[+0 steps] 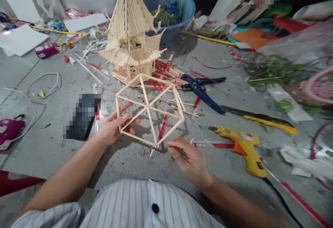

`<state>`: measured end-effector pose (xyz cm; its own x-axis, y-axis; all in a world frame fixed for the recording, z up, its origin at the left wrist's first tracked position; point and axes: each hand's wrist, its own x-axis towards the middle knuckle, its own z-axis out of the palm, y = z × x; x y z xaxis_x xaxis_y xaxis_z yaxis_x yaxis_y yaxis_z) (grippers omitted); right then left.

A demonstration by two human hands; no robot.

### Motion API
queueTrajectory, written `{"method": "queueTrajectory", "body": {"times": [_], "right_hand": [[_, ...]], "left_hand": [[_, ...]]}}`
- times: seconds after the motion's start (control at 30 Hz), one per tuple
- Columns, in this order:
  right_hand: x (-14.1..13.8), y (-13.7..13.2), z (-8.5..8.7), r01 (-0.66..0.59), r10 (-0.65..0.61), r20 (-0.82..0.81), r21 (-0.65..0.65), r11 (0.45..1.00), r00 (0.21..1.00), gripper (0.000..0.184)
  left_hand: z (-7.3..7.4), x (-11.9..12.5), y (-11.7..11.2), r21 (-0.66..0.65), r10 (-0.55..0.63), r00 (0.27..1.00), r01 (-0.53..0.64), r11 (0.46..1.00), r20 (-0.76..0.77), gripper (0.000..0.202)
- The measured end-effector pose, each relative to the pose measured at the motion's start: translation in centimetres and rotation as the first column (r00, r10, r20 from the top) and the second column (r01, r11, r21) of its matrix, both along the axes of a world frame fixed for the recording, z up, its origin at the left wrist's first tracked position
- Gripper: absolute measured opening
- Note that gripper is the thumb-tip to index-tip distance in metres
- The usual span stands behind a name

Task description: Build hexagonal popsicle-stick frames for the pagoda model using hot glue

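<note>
My left hand [116,125] grips a hexagonal frame of thin wooden sticks [148,107] by its left corner, thumb above and fingers beneath. Spokes run from the frame's centre to its corners, and it is tilted above the table. Just right of the frame's near corner, my right hand [188,158] is held with thumb and fingertips pinched together; whatever they may hold is too small to make out. Behind the frame stands a pagoda model [130,44] built of the same sticks, with a pointed roof and a flared lower roof.
Right of the frame lie blue-handled cutters [204,94], a utility knife [260,117] and a yellow glue gun [240,145] with its cord. A phone [83,117] rests on the left. Loose sticks with red wrappers [168,70] and a blue basin [182,6] are behind.
</note>
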<state>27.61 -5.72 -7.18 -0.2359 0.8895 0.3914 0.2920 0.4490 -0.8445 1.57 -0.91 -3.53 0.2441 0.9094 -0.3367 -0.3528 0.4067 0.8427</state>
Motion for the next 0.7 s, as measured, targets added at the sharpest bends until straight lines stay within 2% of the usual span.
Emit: {"method": "queueTrajectory", "body": {"times": [0.07, 0.13, 0.2, 0.33, 0.43, 0.53, 0.63, 0.7], "right_hand": [[-0.2, -0.1, -0.5, 0.023, -0.047, -0.123, -0.185, 0.982, 0.991, 0.016], [-0.4, 0.0, -0.8, -0.013, -0.089, -0.267, -0.359, 0.933, 0.960, 0.032], [-0.6, 0.2, -0.7, -0.066, -0.130, -0.364, -0.478, 0.876, 0.922, 0.045], [-0.6, 0.7, 0.2, -0.120, -0.174, -0.391, -0.623, 0.773, 0.904, 0.050], [-0.6, 0.9, 0.6, -0.151, -0.208, -0.416, -0.680, 0.718, 0.886, 0.050], [-0.6, 0.9, 0.5, -0.144, -0.240, -0.431, -0.688, 0.711, 0.870, 0.051], [-0.5, 1.0, 0.5, -0.141, -0.226, -0.436, -0.663, 0.735, 0.871, 0.047], [-0.4, 1.0, 0.6, -0.154, -0.207, -0.442, -0.651, 0.743, 0.873, 0.044]], "left_hand": [[0.0, 0.0, -0.1, 0.031, -0.028, 0.999, 0.028, 0.999, 0.015, 0.079], [-0.2, 0.0, -0.2, 0.051, -0.058, 0.998, 0.056, 0.997, 0.029, 0.080], [-0.6, -0.1, -0.2, 0.074, -0.105, 0.993, 0.101, 0.992, 0.051, 0.078], [-1.6, -0.3, -0.2, 0.132, -0.259, 0.963, 0.248, 0.960, 0.079, 0.072], [-1.9, -0.2, -0.2, 0.139, -0.290, 0.956, 0.281, 0.950, 0.044, 0.070], [-1.6, 0.0, 0.2, 0.143, -0.193, 0.981, 0.189, 0.971, 0.015, 0.065], [-1.3, -0.2, 1.0, 0.177, 0.005, 1.000, -0.002, 0.984, -0.015, 0.057], [-1.1, -0.4, 1.6, 0.224, 0.134, 0.990, -0.122, 0.967, -0.041, 0.050]]}}
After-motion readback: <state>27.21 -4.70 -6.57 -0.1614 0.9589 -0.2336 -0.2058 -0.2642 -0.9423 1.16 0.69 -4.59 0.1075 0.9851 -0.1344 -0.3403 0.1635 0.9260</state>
